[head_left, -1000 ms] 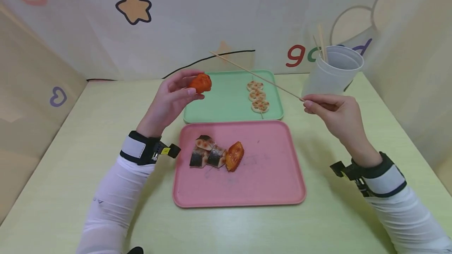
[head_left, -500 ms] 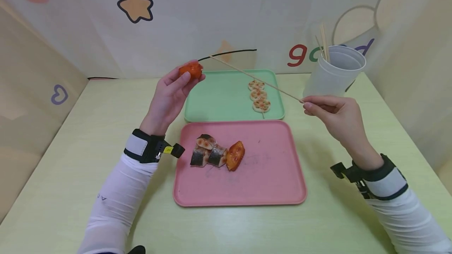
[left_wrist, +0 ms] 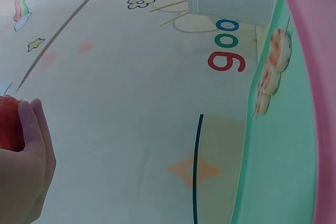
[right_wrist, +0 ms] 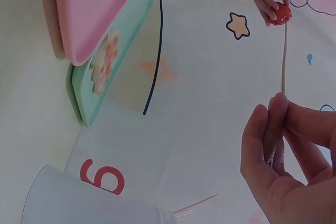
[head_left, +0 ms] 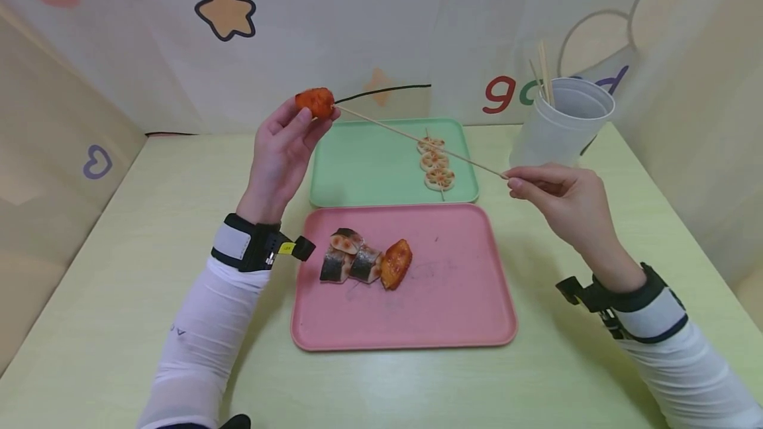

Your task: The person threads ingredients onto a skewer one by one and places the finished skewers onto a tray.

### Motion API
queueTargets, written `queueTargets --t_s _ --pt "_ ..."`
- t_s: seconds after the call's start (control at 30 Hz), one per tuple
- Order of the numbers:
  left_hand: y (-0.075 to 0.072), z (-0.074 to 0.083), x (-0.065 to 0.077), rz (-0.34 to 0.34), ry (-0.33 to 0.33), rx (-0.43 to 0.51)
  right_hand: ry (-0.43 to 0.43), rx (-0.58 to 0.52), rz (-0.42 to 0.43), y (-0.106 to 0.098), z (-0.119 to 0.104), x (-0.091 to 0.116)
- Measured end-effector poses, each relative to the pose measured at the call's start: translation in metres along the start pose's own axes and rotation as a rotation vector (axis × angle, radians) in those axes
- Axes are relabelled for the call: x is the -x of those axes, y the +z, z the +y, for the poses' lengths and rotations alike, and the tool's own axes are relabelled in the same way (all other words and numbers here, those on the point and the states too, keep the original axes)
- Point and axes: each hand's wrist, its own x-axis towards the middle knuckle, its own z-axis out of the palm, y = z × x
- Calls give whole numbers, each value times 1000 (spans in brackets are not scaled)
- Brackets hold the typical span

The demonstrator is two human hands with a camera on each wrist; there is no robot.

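Observation:
My left hand point(head_left: 285, 154) holds a rounded orange-red food chunk point(head_left: 316, 102) between thumb and fingers, raised above the far left of the green tray. The thumb of my right hand point(head_left: 563, 207) pinches a thin wooden skewer point(head_left: 411, 137) against the fingers near its right end. It slants up leftward, and its far tip meets the chunk's right side. In the right wrist view the skewer point(right_wrist: 284, 59) runs straight to the chunk point(right_wrist: 282, 14). The left wrist view catches only part of the chunk point(left_wrist: 9, 124) beside the fingers.
On the green tray point(head_left: 363, 171) lies a skewer of three lotus root slices point(head_left: 435, 161). Dark-skinned fish pieces point(head_left: 350, 258) and a glazed chicken wing point(head_left: 396, 264) are on the nearer pink tray point(head_left: 453, 310). A white cup point(head_left: 563, 124) with several skewers stands at back right.
My left hand has lifted the chunk up and leftward and turned it, bringing its side to the skewer's tip. My right hand has shifted slightly left and down with the skewer.

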Motion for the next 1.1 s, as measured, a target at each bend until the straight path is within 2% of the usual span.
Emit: queueTargets --t_s 0.5,0.73,0.9,1.1 --pt "0 -3 1 -4 7 -18 3 22 -3 3 3 0" --pt "1 -2 2 3 14 -77 0 25 -4 4 3 0" --pt "0 -2 2 1 4 -47 -5 23 -1 3 2 0" --pt "0 -2 3 -6 -17 37 -18 32 15 1 1 1"
